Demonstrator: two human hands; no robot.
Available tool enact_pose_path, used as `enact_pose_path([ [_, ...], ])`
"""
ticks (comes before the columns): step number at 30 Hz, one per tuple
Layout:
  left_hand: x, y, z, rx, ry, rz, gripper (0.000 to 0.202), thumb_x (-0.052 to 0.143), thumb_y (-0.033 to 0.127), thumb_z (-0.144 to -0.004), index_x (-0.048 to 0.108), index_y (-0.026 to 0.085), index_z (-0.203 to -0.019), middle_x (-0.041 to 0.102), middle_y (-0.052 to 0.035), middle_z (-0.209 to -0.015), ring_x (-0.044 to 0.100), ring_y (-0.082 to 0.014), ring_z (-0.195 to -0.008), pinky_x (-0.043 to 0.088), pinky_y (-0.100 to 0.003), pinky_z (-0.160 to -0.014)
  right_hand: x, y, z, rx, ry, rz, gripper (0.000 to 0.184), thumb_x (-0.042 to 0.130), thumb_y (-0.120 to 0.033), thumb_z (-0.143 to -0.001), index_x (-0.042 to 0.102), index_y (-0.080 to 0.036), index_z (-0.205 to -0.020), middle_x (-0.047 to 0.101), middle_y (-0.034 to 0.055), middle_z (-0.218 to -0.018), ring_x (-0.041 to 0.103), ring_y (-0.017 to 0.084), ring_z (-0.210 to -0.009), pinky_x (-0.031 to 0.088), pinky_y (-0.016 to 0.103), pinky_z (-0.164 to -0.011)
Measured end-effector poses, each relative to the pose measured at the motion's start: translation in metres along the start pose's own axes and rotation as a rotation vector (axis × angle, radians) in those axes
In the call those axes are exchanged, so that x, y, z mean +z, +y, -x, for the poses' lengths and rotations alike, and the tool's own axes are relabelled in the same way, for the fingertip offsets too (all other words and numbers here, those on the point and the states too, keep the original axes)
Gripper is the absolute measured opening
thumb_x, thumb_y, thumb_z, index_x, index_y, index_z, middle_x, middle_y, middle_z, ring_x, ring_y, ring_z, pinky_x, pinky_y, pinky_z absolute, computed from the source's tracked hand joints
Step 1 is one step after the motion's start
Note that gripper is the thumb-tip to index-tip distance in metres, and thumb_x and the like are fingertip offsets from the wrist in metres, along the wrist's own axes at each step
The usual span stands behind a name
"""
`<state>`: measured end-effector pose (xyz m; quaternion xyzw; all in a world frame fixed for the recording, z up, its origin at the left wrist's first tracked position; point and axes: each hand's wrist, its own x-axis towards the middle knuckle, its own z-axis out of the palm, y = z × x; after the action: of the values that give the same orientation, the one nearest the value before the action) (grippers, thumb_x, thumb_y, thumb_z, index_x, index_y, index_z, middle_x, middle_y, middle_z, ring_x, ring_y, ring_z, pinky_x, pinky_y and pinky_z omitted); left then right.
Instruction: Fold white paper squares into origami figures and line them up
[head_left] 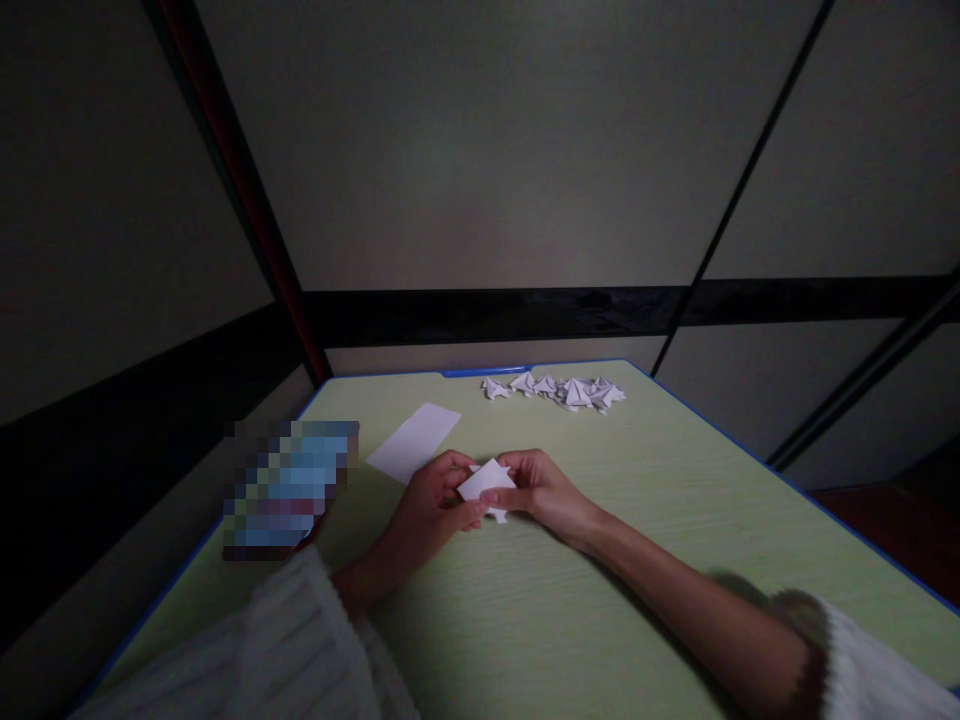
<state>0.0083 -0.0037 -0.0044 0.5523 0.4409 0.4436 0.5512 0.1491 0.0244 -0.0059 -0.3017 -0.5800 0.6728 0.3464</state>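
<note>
A small folded piece of white paper (489, 479) is held between my two hands, a little above the table. My left hand (441, 497) grips its left side, with the thumb at the lower edge and the fingers curled behind. On the other side, my right hand (541, 490) pinches the paper, its thumb lying across the front and the fingers behind. A narrow folded point sticks out below the thumbs. Part of the folding is hidden by my fingers. A flat white paper sheet (417, 440) lies just beyond my left hand.
Several folded white paper figures (576, 391) sit in a cluster near the table's far edge. At the left lies a blurred-out flat object (294, 488). The pale green table (675, 480) has a blue rim and stands near a panelled wall (487, 160).
</note>
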Motion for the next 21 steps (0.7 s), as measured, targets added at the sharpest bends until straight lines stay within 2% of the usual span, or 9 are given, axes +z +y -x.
enact_pose_path([
  [3,-0.0009,-0.0002,-0.0009,-0.007,0.032,-0.041,0.019,0.06,0.016,-0.055,0.045,0.014,-0.068,0.057,0.003,-0.059,0.049,-0.0055,-0.044,0.039,-0.017,-0.043,0.0004,0.0006,-0.0012,-0.024,0.063,0.065,0.028,0.069,-0.031,-0.051,0.053,-0.011,-0.063,0.052,-0.0033,-0.051,0.042,0.005,-0.044,0.029,0.019,-0.044],
  [6,-0.0019,0.0002,-0.0015,-0.022,0.014,-0.072,0.016,0.06,0.015,-0.054,0.047,0.014,-0.063,0.055,0.0043,-0.054,0.048,-0.0055,-0.042,0.038,-0.017,-0.042,-0.0003,0.0021,-0.0022,-0.076,0.129,0.122,0.029,0.069,-0.029,-0.05,0.049,-0.013,-0.063,0.05,-0.0047,-0.052,0.042,0.005,-0.045,0.031,0.019,-0.045],
  [10,-0.0018,0.0007,-0.0019,-0.028,0.005,-0.095,0.012,0.059,0.016,-0.054,0.049,0.013,-0.06,0.053,0.0049,-0.048,0.047,-0.0059,-0.041,0.038,-0.017,-0.041,-0.0003,0.0042,-0.0035,-0.1,0.132,0.105,0.027,0.068,-0.03,-0.051,0.049,-0.013,-0.059,0.051,-0.0036,-0.052,0.044,0.006,-0.046,0.033,0.021,-0.046],
  [15,-0.0027,-0.0012,-0.0025,0.05,0.147,-0.165,0.009,0.057,0.021,-0.06,0.054,0.012,-0.061,0.056,0.0009,-0.054,0.051,-0.0091,-0.048,0.039,-0.018,-0.042,0.0018,0.0038,-0.0037,-0.061,0.193,0.01,0.025,0.068,-0.029,-0.05,0.052,-0.011,-0.055,0.052,-0.0027,-0.05,0.042,0.006,-0.044,0.029,0.02,-0.045],
  [21,-0.0047,-0.0018,-0.0008,0.13,0.289,-0.262,0.008,0.059,0.022,-0.06,0.057,0.013,-0.06,0.056,0.0013,-0.051,0.05,-0.0098,-0.046,0.039,-0.019,-0.042,0.0029,0.0036,-0.0035,-0.005,0.237,-0.019,0.022,0.068,-0.029,-0.05,0.056,-0.011,-0.05,0.047,-0.0045,-0.041,0.035,0.004,-0.039,0.021,0.02,-0.042],
])
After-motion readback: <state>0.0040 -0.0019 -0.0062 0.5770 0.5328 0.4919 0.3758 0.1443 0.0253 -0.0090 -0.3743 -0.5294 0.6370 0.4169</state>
